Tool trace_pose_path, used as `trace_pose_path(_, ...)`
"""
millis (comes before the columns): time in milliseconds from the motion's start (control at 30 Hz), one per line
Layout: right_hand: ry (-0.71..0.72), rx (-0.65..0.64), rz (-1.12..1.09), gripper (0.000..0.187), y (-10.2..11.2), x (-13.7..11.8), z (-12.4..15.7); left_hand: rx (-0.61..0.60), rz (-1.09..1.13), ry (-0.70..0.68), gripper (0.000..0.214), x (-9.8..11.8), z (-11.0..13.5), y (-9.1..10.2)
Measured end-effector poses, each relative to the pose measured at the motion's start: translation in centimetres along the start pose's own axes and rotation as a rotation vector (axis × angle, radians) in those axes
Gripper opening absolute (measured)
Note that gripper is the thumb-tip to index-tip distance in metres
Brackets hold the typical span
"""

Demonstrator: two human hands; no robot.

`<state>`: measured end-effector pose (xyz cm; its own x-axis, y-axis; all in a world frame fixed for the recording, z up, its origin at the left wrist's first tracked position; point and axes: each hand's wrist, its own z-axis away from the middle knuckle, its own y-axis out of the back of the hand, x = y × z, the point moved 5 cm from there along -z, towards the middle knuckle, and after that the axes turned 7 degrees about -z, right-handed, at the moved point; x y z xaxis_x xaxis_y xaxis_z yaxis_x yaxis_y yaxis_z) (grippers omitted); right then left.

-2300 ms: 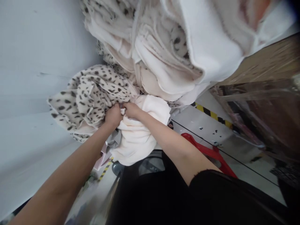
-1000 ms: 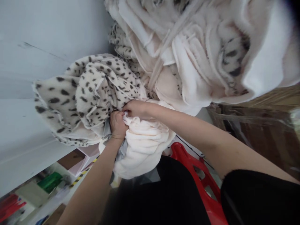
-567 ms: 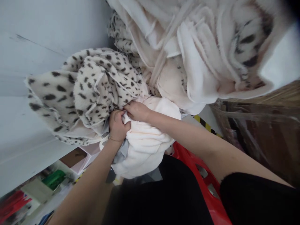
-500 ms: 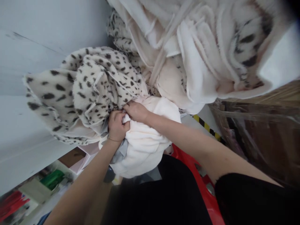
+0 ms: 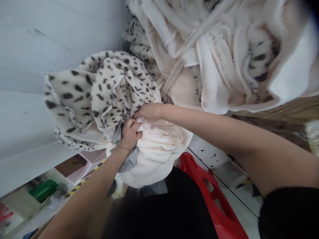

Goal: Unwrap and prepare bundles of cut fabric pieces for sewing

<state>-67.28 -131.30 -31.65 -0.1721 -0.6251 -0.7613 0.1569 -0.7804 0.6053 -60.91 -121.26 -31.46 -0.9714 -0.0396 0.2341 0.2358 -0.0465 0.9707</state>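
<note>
Smooth pale grey floor [image 5: 245, 214] showed at lower right, crossed by 1 thin dark line [image 5: 236, 196]. Small black scraps [image 5: 212, 156] lay scattered on it, near red plastic stool-like frame with cut-out openings [image 5: 199, 177], its feet out of view. Yellow-and-black striped tape [image 5: 76, 187] ran along floor at lower left. Support under crumpled soft white fabric [image 5: 159, 154] and black-spotted cream plush fabric [image 5: 107, 96] was hidden by folds.

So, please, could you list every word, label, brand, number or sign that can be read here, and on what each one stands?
No text can be read in this view.
Spotted fabric and cream fabric: no lettering on the parts that show.
Striped black-and-yellow tape: no lettering that I can make out.
Red item at the lower left edge: too blurred to tell whether it bears print.
</note>
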Motion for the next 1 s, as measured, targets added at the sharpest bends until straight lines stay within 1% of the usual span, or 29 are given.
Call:
trace_pose_path(33, -0.009, -0.030, 0.021, 0.026, 0.4, -0.1, -0.2, 0.008, 0.001, -0.022, 0.023, 0.1, 0.0, 0.1)
trace_pose_path(100, -0.021, -0.041, 0.057, 0.023, 0.9, -0.4, -0.5, 0.029, 0.005, -0.074, 0.022, 0.3, -0.1, 0.4)
trace_pose_path(200, -0.011, -0.012, 0.102, 0.021, 1.1, -0.5, -0.7, -0.015, 0.028, -0.119, 0.023, 0.6, -0.3, 1.0)
trace_pose_path(300, 0.015, 0.003, 0.137, 0.020, 1.0, -0.5, -0.6, -0.085, 0.070, -0.120, 0.025, 0.9, -0.3, 1.5)
trace_pose_path(400, 0.037, -0.022, 0.211, 0.020, 0.9, -0.5, -0.5, -0.096, 0.082, -0.098, 0.026, 1.0, -0.3, 1.8)
trace_pose_path(467, 0.071, -0.048, 0.299, 0.021, 1.0, -0.7, -0.5, -0.081, 0.083, -0.081, 0.025, 1.0, -0.3, 1.8)
trace_pose_path(600, 0.187, -0.079, 0.501, 0.023, 1.0, -1.4, -0.2, -0.041, 0.083, -0.063, 0.023, 1.1, -0.1, 2.1)
trace_pose_path(733, 0.261, -0.072, 0.652, 0.027, 0.6, -1.2, 0.1, -0.055, 0.012, -0.118, 0.017, 1.6, 0.1, 2.8)
trace_pose_path(800, 0.261, -0.056, 0.652, 0.028, 0.2, -0.8, 0.1, -0.073, -0.025, -0.177, 0.015, 1.7, 0.1, 2.9)
trace_pose_path(867, 0.228, -0.026, 0.617, 0.029, -0.1, -0.1, 0.0, -0.102, -0.043, -0.218, 0.014, 1.7, 0.1, 2.7)
trace_pose_path(933, 0.169, 0.013, 0.550, 0.028, -0.5, 0.4, -0.1, -0.145, -0.032, -0.215, 0.014, 1.5, 0.1, 2.0)
trace_pose_path(1000, 0.102, 0.075, 0.450, 0.027, -0.9, 0.7, 0.0, -0.202, -0.014, -0.165, 0.016, 1.3, 0.1, 1.3)
